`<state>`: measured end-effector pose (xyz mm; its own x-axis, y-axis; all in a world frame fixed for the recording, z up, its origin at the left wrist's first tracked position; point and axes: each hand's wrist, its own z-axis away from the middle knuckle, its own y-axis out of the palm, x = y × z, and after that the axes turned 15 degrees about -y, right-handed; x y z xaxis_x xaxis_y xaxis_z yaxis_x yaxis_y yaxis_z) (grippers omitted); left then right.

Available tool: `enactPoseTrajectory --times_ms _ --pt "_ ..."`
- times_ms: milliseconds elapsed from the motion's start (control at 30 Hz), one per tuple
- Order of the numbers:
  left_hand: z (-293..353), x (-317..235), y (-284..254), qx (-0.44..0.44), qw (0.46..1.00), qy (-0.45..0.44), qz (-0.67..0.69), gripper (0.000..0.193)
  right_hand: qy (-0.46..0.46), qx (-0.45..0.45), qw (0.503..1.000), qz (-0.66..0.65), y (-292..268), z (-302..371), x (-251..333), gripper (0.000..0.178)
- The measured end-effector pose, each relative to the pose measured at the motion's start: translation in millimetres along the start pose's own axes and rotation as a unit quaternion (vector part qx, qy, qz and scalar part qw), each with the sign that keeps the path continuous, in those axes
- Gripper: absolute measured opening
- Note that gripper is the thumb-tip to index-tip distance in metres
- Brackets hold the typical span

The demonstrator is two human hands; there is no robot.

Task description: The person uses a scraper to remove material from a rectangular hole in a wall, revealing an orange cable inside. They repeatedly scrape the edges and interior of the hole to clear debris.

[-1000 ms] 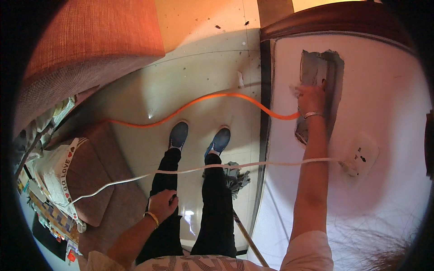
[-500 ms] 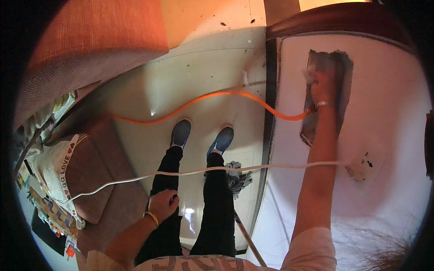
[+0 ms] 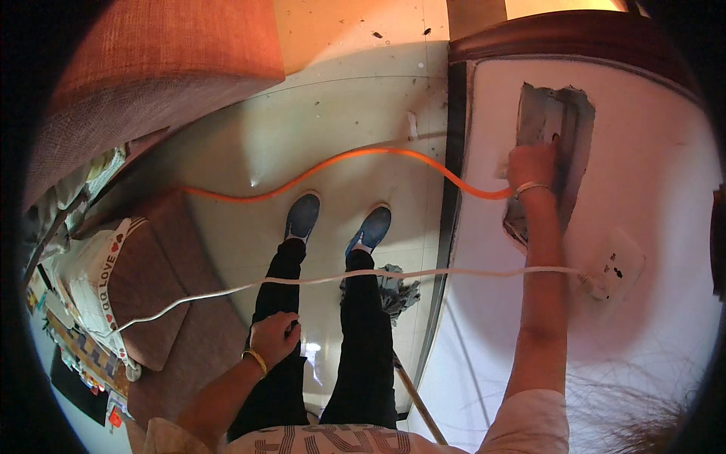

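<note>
My right hand [image 3: 533,166] is closed at a rough-edged recess [image 3: 578,144] cut into the pale wall. A small whitish bit [image 3: 503,164] shows beside the fingers, but their grip is mostly hidden. Just below the hand, an orange hose or cable [image 3: 355,153] ends at the recess's left edge. My left hand [image 3: 274,337] is loosely curled in front of my left thigh, with nothing visible in it. Under my right forearm passes a white cord [image 3: 423,273], reaching a white wall socket [image 3: 616,266].
A dark baseboard strip [image 3: 454,144] divides floor from wall. A grey crumpled cloth [image 3: 397,295] and a wooden stick [image 3: 418,401] lie by my right leg. Brown upholstered seating [image 3: 147,280] stands at left, with an orange-red padded piece [image 3: 166,45] beyond. Dark bits dot the tiles.
My right hand has come down and slightly left within the recess, its fist now sharper; the whitish bit is lower too. The left hand has barely moved.
</note>
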<state>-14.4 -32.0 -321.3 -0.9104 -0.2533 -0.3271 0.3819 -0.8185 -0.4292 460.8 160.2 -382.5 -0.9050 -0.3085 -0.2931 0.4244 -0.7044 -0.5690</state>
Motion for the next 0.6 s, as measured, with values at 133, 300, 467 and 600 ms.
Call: enactPoseTrajectory --times_ms 133,300,467,600 --pt "-2.5 -4.8 -0.8 0.016 1.000 -0.010 -0.015 0.018 0.009 -0.003 1.000 -0.005 5.2 1.6 1.0 0.023" --pt "-0.2 -0.9 0.1 0.015 1.000 -0.011 -0.020 0.019 0.030 0.006 0.999 -0.036 -0.1 0.2 7.8 0.022" --pt "0.7 -1.2 2.4 0.008 1.000 -0.006 -0.004 0.020 0.022 -0.123 0.992 -0.031 34.0 -1.0 -1.2 0.015" --pt "-1.6 -7.6 -1.5 0.016 1.000 -0.007 -0.011 0.020 0.020 -0.309 0.940 -0.142 67.7 -4.0 -22.7 0.013"
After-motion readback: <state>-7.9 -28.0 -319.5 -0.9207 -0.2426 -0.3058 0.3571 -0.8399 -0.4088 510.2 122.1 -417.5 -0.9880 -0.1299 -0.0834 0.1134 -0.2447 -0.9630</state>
